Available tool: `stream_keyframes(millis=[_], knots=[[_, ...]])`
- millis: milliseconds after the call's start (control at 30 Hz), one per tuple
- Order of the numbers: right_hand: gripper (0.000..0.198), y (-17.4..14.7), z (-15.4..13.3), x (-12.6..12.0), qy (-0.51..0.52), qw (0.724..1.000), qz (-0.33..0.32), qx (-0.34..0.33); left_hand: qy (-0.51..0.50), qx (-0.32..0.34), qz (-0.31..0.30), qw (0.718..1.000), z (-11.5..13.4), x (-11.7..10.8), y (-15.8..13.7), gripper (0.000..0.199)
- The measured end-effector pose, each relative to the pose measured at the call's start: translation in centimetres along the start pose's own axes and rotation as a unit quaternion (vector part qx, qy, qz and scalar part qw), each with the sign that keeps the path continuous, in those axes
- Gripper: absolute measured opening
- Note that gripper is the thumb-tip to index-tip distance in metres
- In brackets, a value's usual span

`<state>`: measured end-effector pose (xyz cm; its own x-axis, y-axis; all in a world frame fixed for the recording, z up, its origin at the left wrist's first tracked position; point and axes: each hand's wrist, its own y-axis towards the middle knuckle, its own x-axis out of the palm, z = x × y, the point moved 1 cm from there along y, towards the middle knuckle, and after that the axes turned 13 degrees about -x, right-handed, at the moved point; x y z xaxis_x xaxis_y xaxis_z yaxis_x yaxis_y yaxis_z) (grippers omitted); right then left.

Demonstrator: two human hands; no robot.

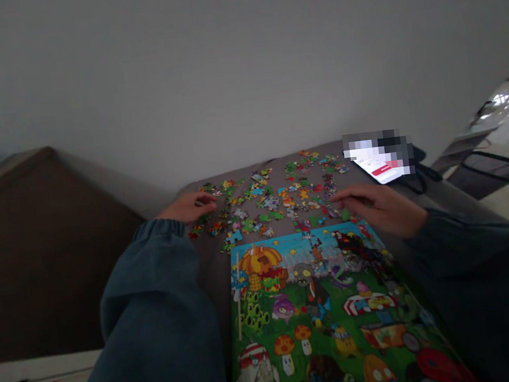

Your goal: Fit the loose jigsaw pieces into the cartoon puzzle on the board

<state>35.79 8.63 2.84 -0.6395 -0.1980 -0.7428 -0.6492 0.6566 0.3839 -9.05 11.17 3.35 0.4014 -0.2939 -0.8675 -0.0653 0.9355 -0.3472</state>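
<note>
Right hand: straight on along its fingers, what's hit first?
Likely the loose puzzle pieces just past the fingertips of the right hand; depth is unclear, so it might skim above them.

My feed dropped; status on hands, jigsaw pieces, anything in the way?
Left hand and right hand flank jigsaw pieces, grips unclear. Pieces scattered beyond cartoon picture sheet. Lit smartphone past right hand, not blocking pieces.

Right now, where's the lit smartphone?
Head view, right of centre: the lit smartphone lies on the grey surface near the wall, beyond the right hand and right of the loose puzzle pieces.
</note>
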Motion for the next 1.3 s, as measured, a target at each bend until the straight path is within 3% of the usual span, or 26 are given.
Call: stream_keyframes(millis=[167,467,700,900,1067,1200,1300], knots=[[0.029,-0.2,2.7,0.3,-0.082,0.997,-0.006,0.004,0.014,-0.016,0.01,1.0,-0.8,-1.4,-0.7,0.033],[0.032,-0.1,1.7,1.2,-0.102,0.993,-0.064,-0.003,0.043,-0.053,-0.083,0.994,0.3,0.1,-1.0,0.045],[0.032,-0.2,2.0,1.3,-0.107,0.992,-0.062,0.012,0.054,-0.044,-0.111,0.991,1.3,0.1,-1.3,0.039],[0.033,-0.5,2.2,1.5,-0.091,0.994,-0.054,0.009,0.041,0.009,-0.133,0.99,4.8,-1.3,-4.2,0.047],[0.032,-0.5,2.3,1.7,-0.088,0.995,-0.056,-0.008,0.041,0.055,-0.21,0.975,8.3,0.1,-5.5,0.037],[0.032,-0.5,2.1,1.8,-0.091,0.994,-0.059,-0.014,0.036,0.064,-0.257,0.964,8.5,1.6,-6.1,0.033],[0.032,-0.4,1.8,1.6,-0.1,0.993,-0.061,-0.022,0.02,0.084,-0.244,0.966,7.9,2.3,-7.3,0.033]])
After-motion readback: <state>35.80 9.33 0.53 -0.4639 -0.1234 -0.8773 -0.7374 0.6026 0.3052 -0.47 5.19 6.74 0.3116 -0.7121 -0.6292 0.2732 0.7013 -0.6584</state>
